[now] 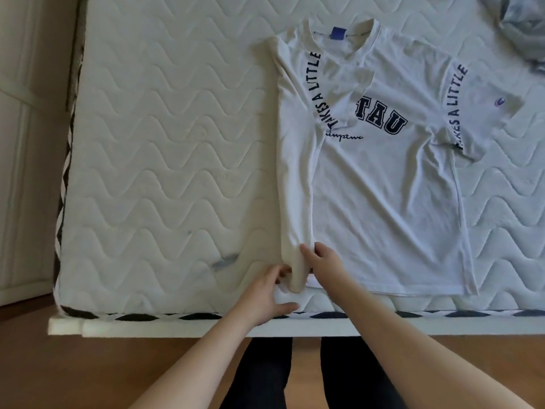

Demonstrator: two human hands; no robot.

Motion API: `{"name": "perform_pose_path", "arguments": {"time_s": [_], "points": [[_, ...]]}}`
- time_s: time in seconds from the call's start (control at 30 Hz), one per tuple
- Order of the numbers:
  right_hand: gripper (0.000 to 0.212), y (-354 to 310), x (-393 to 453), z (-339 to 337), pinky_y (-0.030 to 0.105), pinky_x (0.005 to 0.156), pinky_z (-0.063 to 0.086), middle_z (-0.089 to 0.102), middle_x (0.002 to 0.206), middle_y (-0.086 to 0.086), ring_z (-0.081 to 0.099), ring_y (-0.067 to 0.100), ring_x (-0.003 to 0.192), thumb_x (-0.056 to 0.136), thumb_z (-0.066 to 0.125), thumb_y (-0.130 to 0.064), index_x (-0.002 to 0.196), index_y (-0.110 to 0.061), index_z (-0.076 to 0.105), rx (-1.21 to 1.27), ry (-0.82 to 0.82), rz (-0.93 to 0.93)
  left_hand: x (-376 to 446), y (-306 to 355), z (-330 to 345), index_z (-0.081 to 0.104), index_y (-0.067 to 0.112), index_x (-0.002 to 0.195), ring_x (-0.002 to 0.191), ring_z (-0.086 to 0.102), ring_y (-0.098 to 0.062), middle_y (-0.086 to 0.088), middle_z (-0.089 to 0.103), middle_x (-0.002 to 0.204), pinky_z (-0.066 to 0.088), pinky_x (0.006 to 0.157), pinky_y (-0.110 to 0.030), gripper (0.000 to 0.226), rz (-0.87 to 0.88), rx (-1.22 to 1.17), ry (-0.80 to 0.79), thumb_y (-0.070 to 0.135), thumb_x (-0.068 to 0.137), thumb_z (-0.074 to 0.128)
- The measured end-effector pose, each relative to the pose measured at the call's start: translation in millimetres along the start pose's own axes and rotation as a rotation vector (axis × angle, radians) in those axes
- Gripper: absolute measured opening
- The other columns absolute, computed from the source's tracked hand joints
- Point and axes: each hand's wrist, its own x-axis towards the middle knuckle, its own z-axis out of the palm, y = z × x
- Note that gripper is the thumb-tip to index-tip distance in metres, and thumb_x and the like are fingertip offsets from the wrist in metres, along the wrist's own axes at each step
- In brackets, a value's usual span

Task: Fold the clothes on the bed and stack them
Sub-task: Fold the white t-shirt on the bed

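A white T-shirt (383,184) with dark lettering lies face up on the bed, collar at the far side. Its left side and sleeve are folded inward as a long strip over the body. The right sleeve lies spread out. My left hand (265,293) grips the bottom hem corner of the folded strip near the mattress front edge. My right hand (321,262) lies just right of it, thumb and fingers pinching the same folded strip at the hem.
The quilted white mattress (165,143) stretches bare to the left. A crumpled grey-blue garment (525,28) lies at the far right corner. The bed's front edge (206,323) runs just below my hands, with wooden floor beneath.
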Motion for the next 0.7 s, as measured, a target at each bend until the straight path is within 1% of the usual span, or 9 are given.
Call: {"name": "perform_pose_path", "arguments": {"time_s": [0.07,0.13,0.23,0.3,0.37,0.43,0.5,0.6,0.7], "points": [[0.042,4.2,-5.2,3.1,0.052,0.097,0.049,0.067,0.109,0.015,0.063,0.034,0.104,0.096,0.046,-0.049,0.104,-0.011,0.062,0.055,0.002,0.031,-1.2,-6.3,4.8,0.042,0.037,0.128,0.109,0.045,0.006,0.026,0.044,0.118,0.035,0.086,-0.004,0.069,0.017,0.016,0.079,0.036,0.071,0.08],[0.042,7.0,-6.5,6.8,0.048,0.1,0.048,0.068,0.113,0.009,0.065,0.028,0.106,0.096,0.044,-0.054,0.109,-0.019,0.063,0.145,-0.024,0.054,3.0,-10.7,12.6,0.043,0.027,0.131,0.111,0.049,-0.002,0.021,0.046,0.119,0.035,0.083,-0.005,0.069,0.008,0.005,0.208,0.031,0.073,0.079],[0.044,9.3,-2.4,7.5,0.043,0.097,0.052,0.069,0.116,0.004,0.068,0.021,0.105,0.096,0.049,-0.053,0.122,-0.019,0.06,0.3,-0.085,0.053,16.9,-7.4,21.5,0.043,0.02,0.133,0.108,0.058,-0.009,0.008,0.055,0.123,0.049,0.087,-0.026,0.075,-0.011,-0.026,0.321,0.031,0.07,0.082],[0.044,13.2,-0.8,4.5,0.045,0.094,0.054,0.07,0.115,0.006,0.068,0.022,0.104,0.092,0.061,-0.045,0.124,-0.015,0.058,0.299,-0.119,0.006,26.4,-0.2,24.1,0.036,0.024,0.139,0.109,0.06,-0.013,0.007,0.056,0.125,0.052,0.085,-0.033,0.086,-0.015,-0.035,0.357,0.034,0.067,0.082],[0.046,17.6,-2.7,-1.3,0.046,0.089,0.057,0.069,0.116,0.01,0.068,0.026,0.104,0.088,0.07,-0.031,0.126,-0.01,0.055,0.316,-0.16,-0.033,31.7,10.1,26.8,0.027,0.029,0.146,0.113,0.059,-0.013,0.007,0.054,0.134,0.051,0.086,-0.031,0.098,0.003,-0.053,0.37,0.039,0.065,0.082],[0.042,20.3,-8.4,-8.5,0.039,0.08,0.058,0.068,0.116,0.014,0.069,0.027,0.102,0.087,0.072,-0.019,0.125,-0.009,0.055,0.387,-0.204,-0.032,30.6,20.1,32.4,0.015,0.034,0.15,0.112,0.06,-0.015,0.007,0.053,0.138,0.048,0.085,-0.026,0.107,0.012,-0.056,0.361,0.041,0.067,0.081],[0.039,22.4,-14.8,-14.9,0.033,0.074,0.057,0.069,0.113,0.014,0.071,0.025,0.097,0.087,0.071,-0.013,0.122,-0.009,0.055,0.475,-0.239,-0.03,25.2,29.4,39.3,0.01,0.038,0.151,0.102,0.065,-0.016,0.008,0.061,0.128,0.048,0.077,-0.025,0.101,0.001,-0.047,0.4,0.037,0.074,0.077],[0.037,24.8,-21.3,-26.6,0.025,0.062,0.052,0.07,0.1,0.006,0.07,0.013,0.077,0.087,0.072,-0.017,0.119,-0.012,0.055,0.471,-0.207,-0.08,17.5,38.9,44.6,0.019,0.041,0.148,0.085,0.065,-0.007,0.019,0.062,0.101,0.047,0.066,-0.022,0.084,-0.014,-0.114,0.574,0.018,0.084,0.069],[0.036,28.6,-22.8,-41.5,0.025,0.056,0.047,0.069,0.084,0.0,0.058,0.01,0.058,0.085,0.074,-0.022,0.115,-0.014,0.057,0.418,-0.13,-0.149,10.5,43.1,45.5,0.03,0.036,0.144,0.082,0.06,-0.008,0.019,0.057,0.097,0.045,0.064,-0.025,0.069,-0.029,-0.092,0.751,0.012,0.087,0.061]]}}
